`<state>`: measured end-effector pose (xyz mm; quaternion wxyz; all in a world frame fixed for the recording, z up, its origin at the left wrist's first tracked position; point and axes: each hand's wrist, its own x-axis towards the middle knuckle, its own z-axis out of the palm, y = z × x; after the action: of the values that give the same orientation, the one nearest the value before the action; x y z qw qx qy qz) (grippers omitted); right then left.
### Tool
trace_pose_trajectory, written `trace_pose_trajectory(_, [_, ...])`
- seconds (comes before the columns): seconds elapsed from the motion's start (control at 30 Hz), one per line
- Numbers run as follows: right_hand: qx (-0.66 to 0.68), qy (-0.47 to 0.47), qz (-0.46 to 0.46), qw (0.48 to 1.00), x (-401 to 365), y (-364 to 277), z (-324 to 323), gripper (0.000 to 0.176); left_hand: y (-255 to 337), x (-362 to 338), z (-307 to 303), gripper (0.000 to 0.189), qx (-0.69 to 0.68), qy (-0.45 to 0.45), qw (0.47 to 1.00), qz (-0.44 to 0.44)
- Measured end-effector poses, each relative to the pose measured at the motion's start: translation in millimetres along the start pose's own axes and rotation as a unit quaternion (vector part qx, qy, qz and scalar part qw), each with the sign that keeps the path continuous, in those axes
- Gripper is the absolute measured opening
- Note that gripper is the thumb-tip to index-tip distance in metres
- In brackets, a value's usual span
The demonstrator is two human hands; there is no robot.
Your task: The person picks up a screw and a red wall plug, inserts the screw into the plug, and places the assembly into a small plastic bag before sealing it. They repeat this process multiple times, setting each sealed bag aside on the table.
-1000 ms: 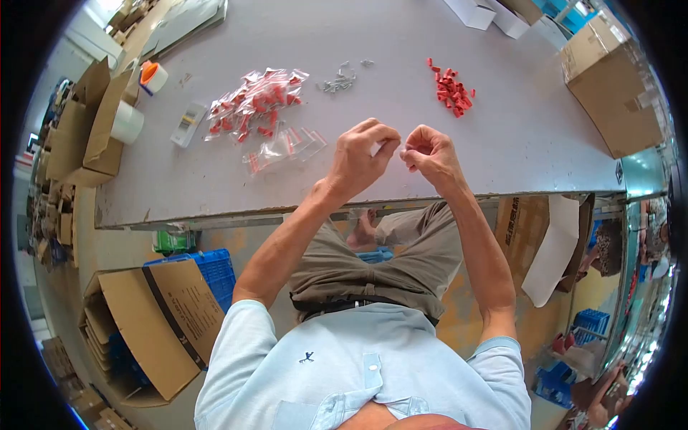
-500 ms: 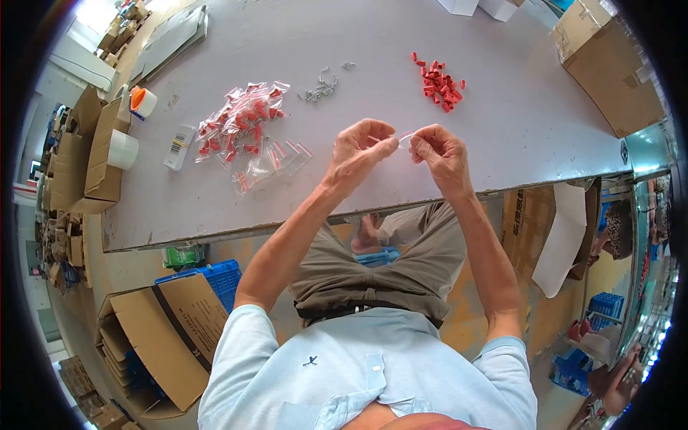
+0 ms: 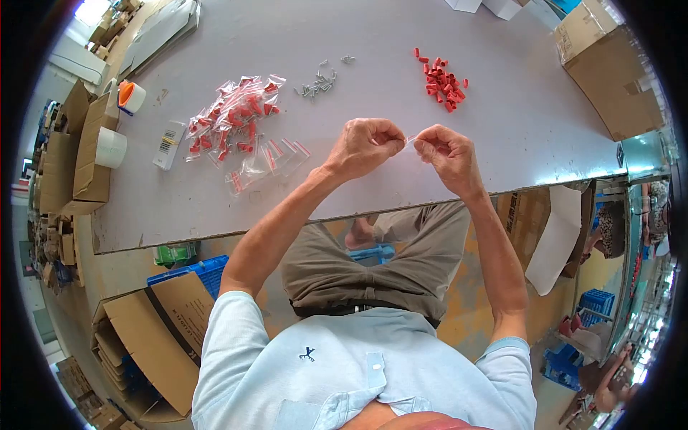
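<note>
My left hand point(image 3: 369, 147) and my right hand point(image 3: 448, 158) are raised over the near part of the table, fingertips almost meeting. Both are closed in a pinch on a small clear plastic bag point(image 3: 410, 141), mostly hidden by the fingers. To the left lie several flat clear zip bags point(image 3: 269, 163) with red strips. Behind these is a heap of filled bags point(image 3: 236, 115) with red pieces inside. Small metal screws or pins point(image 3: 315, 86) are scattered farther back. A pile of loose red caps point(image 3: 444, 86) sits at the back right.
The grey table point(image 3: 502, 86) has its front edge close to my lap. A white labelled box point(image 3: 169, 145) and tape rolls point(image 3: 110, 147) are on the left. A cardboard carton point(image 3: 609, 72) stands at the right. Below the table are an open carton point(image 3: 154, 337) and blue crates point(image 3: 596, 304).
Both hands have drawn slightly closer together, still pinching the small bag. The whole view has shifted a little; the piles on the table look the same.
</note>
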<state>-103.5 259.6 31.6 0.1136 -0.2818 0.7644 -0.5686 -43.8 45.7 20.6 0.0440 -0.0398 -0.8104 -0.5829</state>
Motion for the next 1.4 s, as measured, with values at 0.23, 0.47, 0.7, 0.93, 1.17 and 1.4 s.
trace_pose_trajectory(0.23, [-0.030,-0.002,-0.009,1.000,5,2,5,0.009,-12,1,2,0.011,-0.074,-0.006,0.996,-0.041])
trace_pose_trajectory(0.47, [-0.101,0.115,-0.033,0.988,-2,-12,21,0.013,-13,3,-2,0.013,-0.147,0.028,0.986,-0.079])
trace_pose_trajectory(0.7, [0.055,0.087,0.078,0.992,5,0,37,0.017,-13,4,5,0.013,-0.104,0.044,0.992,-0.056])
trace_pose_trajectory(0.93, [0.129,0.083,0.076,0.985,8,-4,36,0.015,-13,3,7,0.011,-0.151,0.046,0.987,-0.033])
trace_pose_trajectory(1.17, [-0.045,0.133,0.015,0.990,8,-5,43,0.009,-13,3,10,0.011,-0.222,0.110,0.968,-0.042])
trace_pose_trajectory(1.4, [-0.146,0.154,-0.053,0.976,10,-15,59,0.007,-8,-3,18,0.010,-0.001,0.179,0.983,0.040])
